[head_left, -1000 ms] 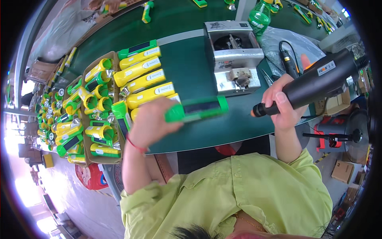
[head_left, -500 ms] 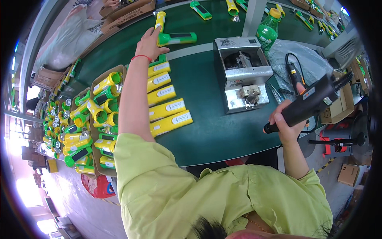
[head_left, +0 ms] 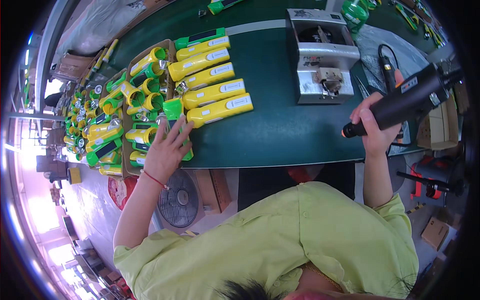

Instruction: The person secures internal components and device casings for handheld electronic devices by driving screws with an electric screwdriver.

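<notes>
We find the left hand [head_left: 167, 150] at the near left of the row, fingers spread and nothing visibly gripped, over a green-cased torch [head_left: 173, 108]. That torch lies on the table [head_left: 285, 140] between the nearest yellow torch [head_left: 220, 111] and a carton [head_left: 170, 88] of similar parts. The fingers overlap it in this single view, so we cannot confirm contact.

The right hand [head_left: 372, 122] is wrapped round a black power driver [head_left: 412, 95], its tip angled down over the table and apart from any torch. A metal fixture [head_left: 325, 75] stands beyond, between the row and the driver.

We judge the step in hand to be picking up the green-cased torch, with driver work not under way. In our view, the next move calls for the left fingers to close round the torch body and lift it clear of its yellow neighbour, while the driver is kept well aside.
</notes>
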Demonstrator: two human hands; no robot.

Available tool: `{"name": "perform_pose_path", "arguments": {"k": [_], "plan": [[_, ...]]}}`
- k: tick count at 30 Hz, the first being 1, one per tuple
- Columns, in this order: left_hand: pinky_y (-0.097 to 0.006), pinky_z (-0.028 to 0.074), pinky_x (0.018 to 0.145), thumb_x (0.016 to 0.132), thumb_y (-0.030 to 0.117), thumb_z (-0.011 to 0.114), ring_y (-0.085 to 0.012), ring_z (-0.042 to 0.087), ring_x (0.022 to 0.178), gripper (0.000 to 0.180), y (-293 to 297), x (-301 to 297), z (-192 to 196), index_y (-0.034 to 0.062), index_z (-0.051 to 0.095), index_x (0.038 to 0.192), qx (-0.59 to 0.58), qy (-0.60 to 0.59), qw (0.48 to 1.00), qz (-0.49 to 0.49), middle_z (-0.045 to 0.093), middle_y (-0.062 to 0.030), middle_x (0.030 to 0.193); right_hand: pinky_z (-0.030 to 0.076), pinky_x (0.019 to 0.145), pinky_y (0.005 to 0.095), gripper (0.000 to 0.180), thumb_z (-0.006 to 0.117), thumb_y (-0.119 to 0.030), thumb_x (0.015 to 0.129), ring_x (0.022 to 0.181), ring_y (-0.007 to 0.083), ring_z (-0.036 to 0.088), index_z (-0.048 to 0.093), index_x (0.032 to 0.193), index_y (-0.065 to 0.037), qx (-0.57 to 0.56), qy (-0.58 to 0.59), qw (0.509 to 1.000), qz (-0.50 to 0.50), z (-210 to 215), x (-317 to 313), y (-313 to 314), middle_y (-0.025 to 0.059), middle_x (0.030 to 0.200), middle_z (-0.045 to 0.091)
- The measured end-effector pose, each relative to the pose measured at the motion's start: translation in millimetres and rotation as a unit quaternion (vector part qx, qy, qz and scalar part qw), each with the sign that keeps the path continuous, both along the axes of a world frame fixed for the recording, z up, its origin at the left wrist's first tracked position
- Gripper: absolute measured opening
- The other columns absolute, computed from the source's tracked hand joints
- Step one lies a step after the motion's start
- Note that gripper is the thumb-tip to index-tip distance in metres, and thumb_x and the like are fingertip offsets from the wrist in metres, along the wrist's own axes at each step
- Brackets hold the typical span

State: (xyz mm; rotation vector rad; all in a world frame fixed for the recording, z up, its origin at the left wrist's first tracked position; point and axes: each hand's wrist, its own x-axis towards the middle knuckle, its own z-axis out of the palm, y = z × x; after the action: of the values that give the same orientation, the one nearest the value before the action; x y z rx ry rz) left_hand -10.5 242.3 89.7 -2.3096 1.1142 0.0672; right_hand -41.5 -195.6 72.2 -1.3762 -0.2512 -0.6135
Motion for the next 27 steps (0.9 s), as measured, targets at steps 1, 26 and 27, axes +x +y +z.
{"name": "perform_pose_path", "arguments": {"k": [1, 26, 27], "plan": [[-0.053, 0.025, 0.117, 0.083, 0.02, 0.061, -0.0257, 0.028, 0.144, 0.022, 1.6, 1.0, 1.6, 0.0188, 0.068, 0.104, 0.011, 0.006, 1.0, -0.01, 0.04, -0.0024, 0.15, 0.052, 0.06, 0.0301, 0.091, 0.062, 0.007, 0.082, 0.061, 0.0171, 0.06, 0.005, 0.153, -0.002, 0.009, 0.001, 1.0, -0.002, 1.5, -0.9, 1.3, 0.0096, 0.078, 0.058], [-0.039, 0.048, 0.076, 0.082, 0.033, 0.07, -0.0274, 0.061, 0.092, 0.052, -233.4, 10.1, -71.3, 0.0046, 0.059, 0.125, -0.439, 0.113, 0.892, -0.002, 0.061, -0.0097, 0.11, 0.055, 0.06, 0.0277, 0.007, 0.067, 0.005, 0.081, 0.062, 0.0158, 0.067, 0.063, 0.084, 0.002, -0.101, -0.129, 0.984, -0.072, 32.9, 76.6, 3.5, 0.008, 0.073, 0.067], [-0.039, 0.048, 0.076, 0.082, 0.033, 0.07, -0.0274, 0.061, 0.092, 0.052, -233.7, 11.7, -72.9, 0.0046, 0.059, 0.125, -0.439, 0.115, 0.891, -0.001, 0.061, -0.0097, 0.11, 0.055, 0.059, 0.0269, 0.008, 0.068, 0.005, 0.08, 0.063, 0.0149, 0.067, 0.063, 0.086, 0.003, -0.096, -0.134, 0.984, -0.065, 29.4, 79.9, 4.3, 0.0073, 0.074, 0.067]]}}
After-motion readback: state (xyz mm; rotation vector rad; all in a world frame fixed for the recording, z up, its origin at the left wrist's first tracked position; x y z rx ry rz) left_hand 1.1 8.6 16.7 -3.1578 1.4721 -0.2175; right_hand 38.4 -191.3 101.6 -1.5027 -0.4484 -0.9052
